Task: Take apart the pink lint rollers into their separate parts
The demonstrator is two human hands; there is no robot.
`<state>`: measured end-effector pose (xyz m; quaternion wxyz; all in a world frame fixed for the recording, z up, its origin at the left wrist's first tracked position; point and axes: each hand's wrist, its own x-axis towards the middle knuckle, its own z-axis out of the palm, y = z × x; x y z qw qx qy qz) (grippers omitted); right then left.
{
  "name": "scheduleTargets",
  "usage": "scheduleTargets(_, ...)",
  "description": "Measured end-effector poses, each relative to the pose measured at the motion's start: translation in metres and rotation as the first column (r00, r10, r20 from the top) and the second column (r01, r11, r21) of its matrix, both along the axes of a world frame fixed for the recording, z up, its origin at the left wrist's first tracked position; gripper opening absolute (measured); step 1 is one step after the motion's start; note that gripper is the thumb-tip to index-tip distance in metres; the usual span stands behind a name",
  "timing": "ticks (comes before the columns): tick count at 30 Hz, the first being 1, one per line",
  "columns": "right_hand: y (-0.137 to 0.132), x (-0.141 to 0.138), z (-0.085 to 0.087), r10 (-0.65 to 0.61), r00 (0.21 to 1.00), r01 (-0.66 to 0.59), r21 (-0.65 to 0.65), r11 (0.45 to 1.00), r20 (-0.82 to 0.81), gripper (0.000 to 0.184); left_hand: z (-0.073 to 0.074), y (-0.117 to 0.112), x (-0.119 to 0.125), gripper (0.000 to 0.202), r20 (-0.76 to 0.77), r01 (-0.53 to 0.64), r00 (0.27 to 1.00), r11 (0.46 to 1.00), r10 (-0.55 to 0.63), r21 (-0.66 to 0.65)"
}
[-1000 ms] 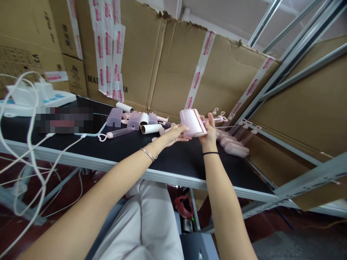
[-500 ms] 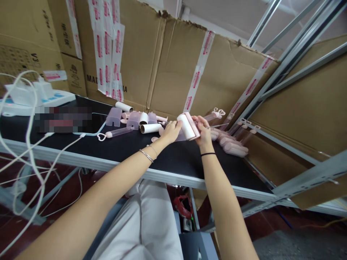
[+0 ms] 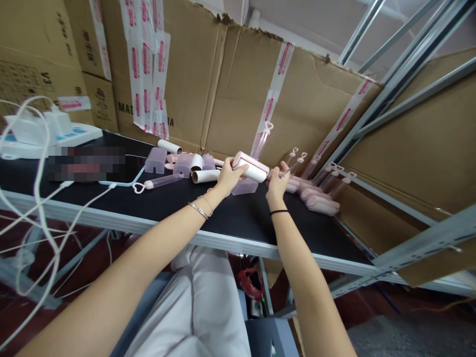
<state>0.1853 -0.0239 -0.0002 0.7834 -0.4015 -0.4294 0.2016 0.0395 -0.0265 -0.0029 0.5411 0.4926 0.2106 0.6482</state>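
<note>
My left hand [image 3: 227, 179] is closed around one end of a lint roller [image 3: 253, 171], a white roll in a pink frame. Its clear handle [image 3: 262, 143] rises behind it to a heart-shaped pink loop. Close to the roller's other end, my right hand [image 3: 277, 187] has its fingers curled around a thin metal rod [image 3: 288, 171]; the rod's full shape is hidden. Under the roller sits a translucent lilac cover [image 3: 244, 187] on the black tabletop [image 3: 238, 218].
Several covered rollers [image 3: 323, 204] stand along the right. White tubes [image 3: 206, 176], lilac covers [image 3: 155, 159] and a loose handle [image 3: 163, 181] lie left of my hands. Further left are a tablet [image 3: 130, 171], a power strip [image 3: 80, 136] and white cables. Cardboard [image 3: 238, 89] walls the back.
The lint roller has turned from nearly upright to lying sideways, its handle now pointing up. My right hand has come off the roller's frame and sits just beside it.
</note>
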Motion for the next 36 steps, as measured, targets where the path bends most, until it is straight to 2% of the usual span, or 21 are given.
scheduleTargets(2, -0.004, -0.01, 0.001, 0.161, 0.98, -0.168, -0.057, 0.984, -0.114, 0.04, 0.0, 0.002, 0.003, 0.03, 0.096, 0.043, 0.994, 0.999, -0.043, 0.003)
scheduleTargets(4, -0.01, -0.022, 0.002, 0.384, 0.902, -0.405, -0.08, 0.911, -0.195, 0.043, -0.002, 0.004, 0.005, 0.027, 0.1, 0.052, 0.993, 0.998, -0.055, 0.031)
scheduleTargets(6, -0.014, -0.032, 0.002, 0.5, 0.831, -0.529, -0.068, 0.846, -0.243, 0.047, -0.004, 0.006, 0.006, 0.025, -0.003, -0.004, 1.0, 0.997, 0.005, 0.075)
scheduleTargets(7, -0.015, -0.035, 0.002, 0.514, 0.816, -0.545, -0.057, 0.836, -0.264, 0.047, -0.006, 0.006, 0.006, 0.025, -0.085, -0.046, 0.995, 0.994, 0.055, 0.104)
scheduleTargets(9, -0.015, -0.036, 0.002, 0.496, 0.812, -0.533, -0.043, 0.845, -0.307, 0.047, -0.009, 0.007, 0.004, 0.024, -0.261, -0.12, 0.951, 0.977, 0.164, 0.176)
scheduleTargets(11, -0.014, -0.031, 0.003, 0.438, 0.836, -0.478, -0.047, 0.877, -0.331, 0.047, -0.01, 0.006, 0.001, 0.023, -0.422, -0.119, 0.879, 0.959, 0.223, 0.259)
scheduleTargets(13, -0.012, -0.024, 0.005, 0.341, 0.878, -0.384, -0.069, 0.921, -0.335, 0.047, -0.012, 0.005, -0.001, 0.028, -0.539, -0.045, 0.816, 0.952, 0.21, 0.303)
scheduleTargets(15, -0.01, -0.019, 0.006, 0.244, 0.911, -0.293, -0.105, 0.95, -0.331, 0.045, -0.012, 0.004, -0.002, 0.032, -0.603, 0.059, 0.787, 0.958, 0.129, 0.282)
scheduleTargets(17, -0.01, -0.017, 0.006, 0.193, 0.926, -0.251, -0.146, 0.957, -0.323, 0.044, -0.01, 0.002, -0.004, 0.035, -0.618, 0.133, 0.785, 0.963, 0.043, 0.236)
scheduleTargets(19, -0.011, -0.018, 0.005, 0.199, 0.935, -0.262, -0.196, 0.945, -0.293, 0.045, -0.007, -0.002, -0.008, 0.04, -0.638, 0.165, 0.77, 0.963, 0.01, 0.214)
scheduleTargets(23, -0.013, -0.025, 0.002, 0.27, 0.951, -0.304, -0.306, 0.902, -0.148, 0.046, 0.001, -0.007, -0.018, 0.056, -0.714, 0.114, 0.689, 0.955, 0.124, 0.276)
scheduleTargets(26, -0.014, -0.028, 0.0, 0.237, 0.97, -0.242, -0.315, 0.918, -0.055, 0.045, 0.001, -0.005, -0.021, 0.054, -0.754, 0.148, 0.637, 0.935, 0.16, 0.323)
scheduleTargets(29, -0.01, -0.028, -0.001, 0.177, 0.984, -0.176, -0.281, 0.943, -0.019, 0.043, -0.003, 0.0, -0.016, 0.051, -0.775, 0.166, 0.616, 0.938, 0.144, 0.306)
scheduleTargets(31, -0.007, -0.027, -0.001, 0.134, 0.991, -0.132, -0.253, 0.958, -0.009, 0.042, -0.005, 0.002, -0.011, 0.051, -0.781, 0.133, 0.607, 0.95, 0.148, 0.284)
scheduleTargets(36, 0.0, -0.025, 0.003, 0.086, 0.996, -0.079, -0.178, 0.981, 0.034, 0.042, -0.002, 0.0, 0.004, 0.046, -0.76, -0.058, 0.574, 0.941, 0.305, 0.334)
